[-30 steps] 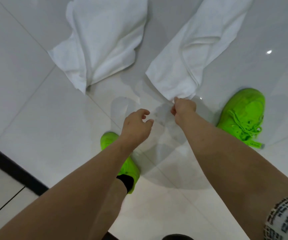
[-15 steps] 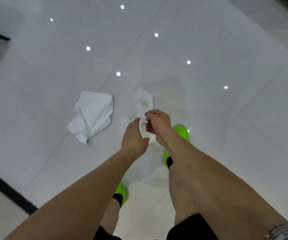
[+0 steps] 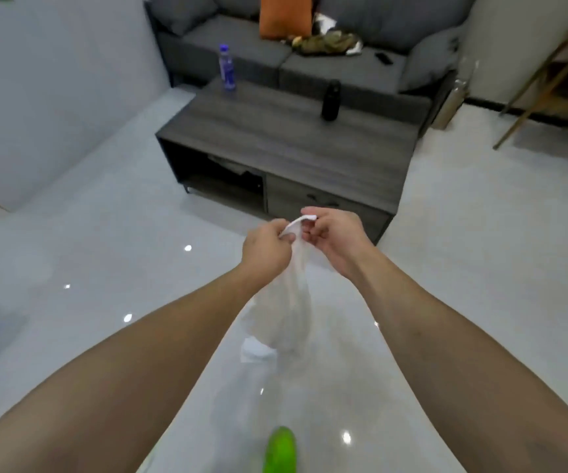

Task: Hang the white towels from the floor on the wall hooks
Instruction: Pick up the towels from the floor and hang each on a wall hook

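Hands together above glossy floor (image 3: 105, 268): left hand (image 3: 266, 248) and right hand (image 3: 333, 237) both pinch white towel (image 3: 292, 302) top edge; cloth hangs blurred, apparently clear of floor.

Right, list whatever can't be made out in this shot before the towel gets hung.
- Wall hooks: none in the head view; they lie outside the frame.
- Second towel: not in the frame.
- Towel: lower end motion-blurred against the pale floor, so its edge is unclear.
- Left hand and right hand: the fingertips pinching the top edge are partly covered by cloth.
- Green shoe: cut off by the bottom edge.
- Bottle label: too small to read.
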The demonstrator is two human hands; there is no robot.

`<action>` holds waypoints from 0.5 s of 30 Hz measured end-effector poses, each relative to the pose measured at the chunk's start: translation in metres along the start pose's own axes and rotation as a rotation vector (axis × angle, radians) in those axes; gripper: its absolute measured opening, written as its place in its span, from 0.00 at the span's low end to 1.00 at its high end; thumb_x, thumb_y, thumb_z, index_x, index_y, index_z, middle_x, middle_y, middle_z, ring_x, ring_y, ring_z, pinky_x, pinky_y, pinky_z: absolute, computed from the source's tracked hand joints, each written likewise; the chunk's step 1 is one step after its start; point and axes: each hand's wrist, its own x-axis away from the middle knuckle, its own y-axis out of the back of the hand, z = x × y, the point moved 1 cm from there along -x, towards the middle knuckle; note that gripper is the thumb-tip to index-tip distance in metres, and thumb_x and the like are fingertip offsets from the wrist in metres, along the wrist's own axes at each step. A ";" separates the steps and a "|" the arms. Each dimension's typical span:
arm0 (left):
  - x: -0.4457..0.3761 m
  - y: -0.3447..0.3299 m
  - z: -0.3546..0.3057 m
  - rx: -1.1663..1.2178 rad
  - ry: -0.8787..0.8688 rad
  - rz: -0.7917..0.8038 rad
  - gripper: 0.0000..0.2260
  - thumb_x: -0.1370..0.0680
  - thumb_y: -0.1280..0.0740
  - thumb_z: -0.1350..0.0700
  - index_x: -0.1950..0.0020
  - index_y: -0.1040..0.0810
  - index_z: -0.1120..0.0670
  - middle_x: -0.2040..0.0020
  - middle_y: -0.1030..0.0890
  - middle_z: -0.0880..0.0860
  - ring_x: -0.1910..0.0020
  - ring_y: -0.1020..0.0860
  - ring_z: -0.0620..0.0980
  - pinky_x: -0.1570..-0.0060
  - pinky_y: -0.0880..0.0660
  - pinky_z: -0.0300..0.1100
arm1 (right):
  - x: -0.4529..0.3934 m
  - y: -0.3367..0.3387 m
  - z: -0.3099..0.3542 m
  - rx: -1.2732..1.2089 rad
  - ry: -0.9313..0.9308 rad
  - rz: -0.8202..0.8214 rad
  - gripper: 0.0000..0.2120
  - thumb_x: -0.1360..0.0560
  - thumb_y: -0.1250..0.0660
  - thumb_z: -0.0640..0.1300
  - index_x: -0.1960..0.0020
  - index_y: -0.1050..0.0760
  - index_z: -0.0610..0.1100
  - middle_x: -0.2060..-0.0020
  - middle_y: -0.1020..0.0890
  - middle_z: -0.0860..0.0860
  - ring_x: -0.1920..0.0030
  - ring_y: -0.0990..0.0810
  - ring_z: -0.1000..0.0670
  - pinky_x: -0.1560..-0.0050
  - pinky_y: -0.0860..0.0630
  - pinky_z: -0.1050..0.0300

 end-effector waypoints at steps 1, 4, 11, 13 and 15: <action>-0.007 0.001 -0.033 0.009 -0.058 0.017 0.11 0.20 0.38 0.56 0.63 0.26 0.49 0.65 0.24 0.49 0.59 0.23 0.53 0.65 0.32 0.42 | 0.006 0.014 0.028 0.048 0.065 -0.013 0.19 0.33 0.40 0.21 0.47 0.19 0.31 0.55 0.19 0.36 0.57 0.20 0.43 0.52 0.19 0.52; -0.023 -0.006 -0.137 0.048 -0.248 0.087 0.10 0.22 0.37 0.51 0.62 0.24 0.50 0.63 0.22 0.51 0.59 0.22 0.53 0.65 0.29 0.45 | 0.025 0.067 0.109 0.240 0.278 -0.130 0.09 0.28 0.29 0.29 0.49 0.18 0.36 0.56 0.15 0.38 0.58 0.17 0.45 0.53 0.17 0.52; -0.056 -0.085 -0.298 -0.217 -0.617 0.387 0.08 0.30 0.25 0.45 0.55 0.21 0.46 0.58 0.21 0.46 0.56 0.22 0.47 0.62 0.27 0.41 | 0.054 0.224 0.229 0.339 0.592 -0.603 0.04 0.24 0.29 0.43 0.57 0.18 0.50 0.62 0.17 0.52 0.61 0.20 0.53 0.62 0.22 0.59; -0.082 -0.111 -0.324 -0.268 -0.636 0.407 0.07 0.29 0.26 0.47 0.62 0.21 0.47 0.61 0.21 0.46 0.57 0.22 0.49 0.63 0.26 0.43 | 0.051 0.276 0.256 0.282 0.626 -0.722 0.02 0.23 0.30 0.45 0.54 0.18 0.50 0.60 0.18 0.53 0.58 0.22 0.54 0.60 0.27 0.61; -0.112 -0.137 -0.354 -0.296 -0.629 0.408 0.08 0.29 0.26 0.46 0.56 0.18 0.49 0.58 0.19 0.48 0.57 0.20 0.49 0.57 0.21 0.46 | 0.042 0.330 0.285 0.182 0.650 -0.826 0.04 0.22 0.32 0.46 0.55 0.20 0.51 0.58 0.19 0.52 0.55 0.22 0.51 0.57 0.25 0.59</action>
